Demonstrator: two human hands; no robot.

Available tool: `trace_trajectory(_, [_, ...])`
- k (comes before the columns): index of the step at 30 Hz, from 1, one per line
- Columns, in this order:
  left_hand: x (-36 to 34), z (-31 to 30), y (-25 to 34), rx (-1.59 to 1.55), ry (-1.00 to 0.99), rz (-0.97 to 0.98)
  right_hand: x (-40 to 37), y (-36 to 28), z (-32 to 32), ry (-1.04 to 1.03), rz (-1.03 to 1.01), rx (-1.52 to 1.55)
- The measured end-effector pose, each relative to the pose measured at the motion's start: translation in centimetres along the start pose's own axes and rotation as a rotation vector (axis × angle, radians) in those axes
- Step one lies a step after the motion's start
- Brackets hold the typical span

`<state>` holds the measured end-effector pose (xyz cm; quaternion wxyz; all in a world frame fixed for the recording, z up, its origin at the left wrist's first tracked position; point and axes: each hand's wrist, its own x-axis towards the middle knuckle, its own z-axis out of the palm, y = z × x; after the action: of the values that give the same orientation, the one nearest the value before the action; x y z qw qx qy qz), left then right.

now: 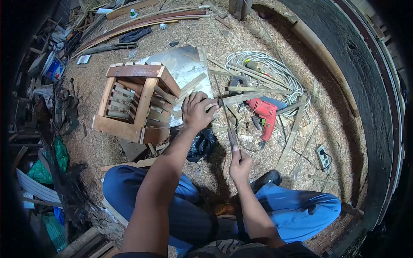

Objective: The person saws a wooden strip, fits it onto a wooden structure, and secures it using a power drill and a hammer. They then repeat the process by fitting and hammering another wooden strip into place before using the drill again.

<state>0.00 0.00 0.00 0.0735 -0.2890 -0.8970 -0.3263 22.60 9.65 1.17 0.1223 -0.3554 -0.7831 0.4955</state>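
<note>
My right hand [241, 167] is wrapped round the handle of a handsaw [226, 112], whose thin blade points away from me. The blade crosses a narrow wooden slat [243, 99] and appears to touch it. Just left of the blade, my left hand [198, 111] is closed over the slat, fingers bent. To the left of that hand stands a slatted wooden crate [148, 96]. A red power drill [264, 114] lies right of the saw, close to the slat's far end.
A coil of pale cable [297, 79] lies behind the drill. A socket block [322, 157] sits at right, a black plastic bag [202, 144] below my left hand. Behind the crate is a pale sheet [180, 60]. Long strips [150, 26] and sawdust cover the ground.
</note>
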Motion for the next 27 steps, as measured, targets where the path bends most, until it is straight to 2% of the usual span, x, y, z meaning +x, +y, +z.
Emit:
trace_trajectory(3, [0.2, 1.2, 0.8, -0.038, 0.020, 0.033, 0.4, -1.2, -2.1, -0.026, 0.015, 0.059])
trace_trajectory(5, [0.3, 1.0, 0.8, -0.059, 0.008, 0.095, 0.2, -3.0, -3.3, -0.078, 0.149, 0.223])
trace_trajectory(8, [0.9, 0.6, 0.7, -0.041, 0.029, 0.072, 1.0, -0.6, -0.9, -0.028, 0.125, 0.156])
trace_trajectory(13, [-0.1, 0.4, 0.6, -0.008, 0.044, 0.025, -0.1, -2.1, -1.0, 0.005, 0.153, 0.137])
trace_trajectory(15, [0.0, 0.5, 0.7, -0.017, 0.052, 0.026, -0.8, -2.7, -1.9, -0.016, 0.108, 0.178])
trace_trajectory(16, [0.0, 0.3, 0.7, -0.016, 0.042, 0.029, -1.6, -1.9, -2.0, 0.021, 0.042, 0.107])
trace_trajectory(19, [-0.1, 0.2, 0.4, -0.007, 0.032, 0.015, -2.1, -1.1, -2.0, 0.023, 0.091, 0.040])
trace_trajectory(24, [-0.2, 0.1, 0.5, -0.020, 0.015, 0.004, 2.1, -2.4, 0.7, 0.031, -0.020, 0.110])
trace_trajectory(27, [0.0, -0.2, 0.6, -0.015, 0.001, -0.003, -1.4, -1.2, -1.2, 0.033, -0.061, 0.136])
